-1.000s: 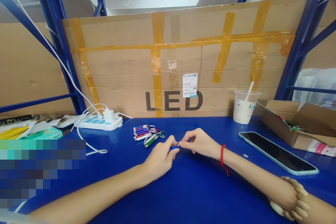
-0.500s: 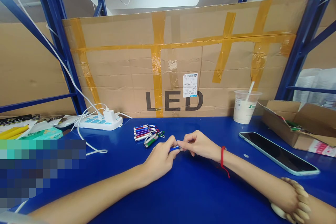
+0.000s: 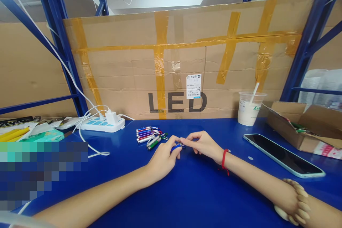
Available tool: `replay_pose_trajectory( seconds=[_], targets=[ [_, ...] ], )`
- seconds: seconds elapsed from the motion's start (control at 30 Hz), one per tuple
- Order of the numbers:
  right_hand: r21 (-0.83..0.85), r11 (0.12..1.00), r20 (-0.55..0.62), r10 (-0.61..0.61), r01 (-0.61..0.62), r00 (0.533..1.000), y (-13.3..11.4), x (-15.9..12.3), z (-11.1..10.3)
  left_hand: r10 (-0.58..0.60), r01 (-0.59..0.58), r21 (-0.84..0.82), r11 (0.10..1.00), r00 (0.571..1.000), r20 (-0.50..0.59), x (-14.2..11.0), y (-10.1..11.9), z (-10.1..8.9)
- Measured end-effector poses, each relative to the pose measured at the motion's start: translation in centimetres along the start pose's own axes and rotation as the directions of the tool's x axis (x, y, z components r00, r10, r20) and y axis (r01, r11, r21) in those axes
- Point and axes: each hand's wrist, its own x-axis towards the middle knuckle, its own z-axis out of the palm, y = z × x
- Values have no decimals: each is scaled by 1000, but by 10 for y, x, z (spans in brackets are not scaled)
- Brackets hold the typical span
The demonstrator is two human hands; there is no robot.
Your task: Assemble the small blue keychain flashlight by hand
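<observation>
Blue and shiny, the small piece you work on sits over the middle of the table, in your left fingertips. From the head view, your left hand is closed on it, thumb pressed toward curled fingers, with one end pointing at your other hand. Your right hand is loosely curled, its index finger reaching to that end; whether it pinches any part there is too small to tell.

For fine work like this, a firm left pinch close to the end probably serves best, so nothing rolls under your right fingertips. Line those fingers up with the piece's length; a sideways push could twist it loose. Your fingers cover much of it, so tilting the end toward you would likely help.

Mind the left: the green tube lies just beyond your left hand, beside the pile of coloured tubes, and a careless sweep could scatter them. Farther left, a white cable loops out near the power strip. To the right lies the phone, with the cup and cardboard box behind it. Your widest room is nearer your body; the cardboard panel bounds the far edge.
</observation>
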Motion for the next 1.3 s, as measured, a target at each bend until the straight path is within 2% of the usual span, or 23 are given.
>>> replay_pose_trajectory(
  seconds=[0.1, 0.23, 0.43, 0.67, 1.3],
  targets=[
    [64, 995, -1, -72, 72, 997, -1, 0, -1, -5, 5, -9, 1000, 1000, -1, 0, 0, 0],
    [59, 988, 37, -145, 143, 989, 1, 1, -4, -31, 31, -18, 999, 1000, 2, 0, 1, 0],
    [65, 975, 140, -219, 212, 966, 1, 5, -11, -31, 32, -19, 999, 999, 28, -1, 2, 0],
    [49, 975, 154, -223, 218, 963, 2, 6, -12, -34, 33, 13, 999, 999, 39, 0, 4, -2],
    [-10, 993, 257, -108, 115, 960, 1, 3, -18, -37, 36, 5, 999, 999, 32, 0, 1, -1]
  ],
)
